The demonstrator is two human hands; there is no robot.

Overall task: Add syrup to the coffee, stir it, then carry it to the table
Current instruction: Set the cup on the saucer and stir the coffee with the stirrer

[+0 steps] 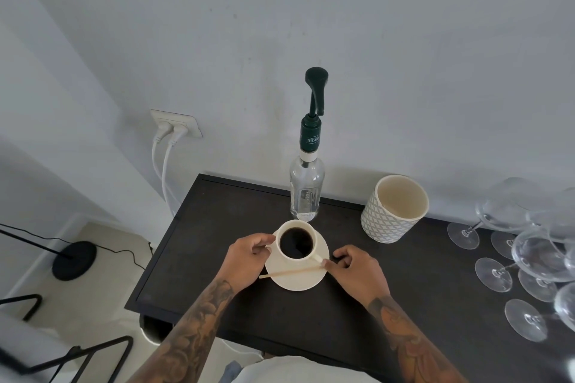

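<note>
Coffee cup on saucer, frame centre. Left hand pinches cup rim; right hand pinches stirrer end. Syrup bottle stands directly behind the cup, roughly equidistant from both.

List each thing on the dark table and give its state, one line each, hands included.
Cup: upright on the saucer, full of black coffee.
Saucer: flat on the table.
Stir stick: lying across the saucer, dry end out.
Syrup bottle: upright, pump fitted, nearly empty.
Patterned pot: upright, empty.
Wine glasses: empty.
Left hand: at the cup's side.
Right hand: pinching the stick's end.
</note>
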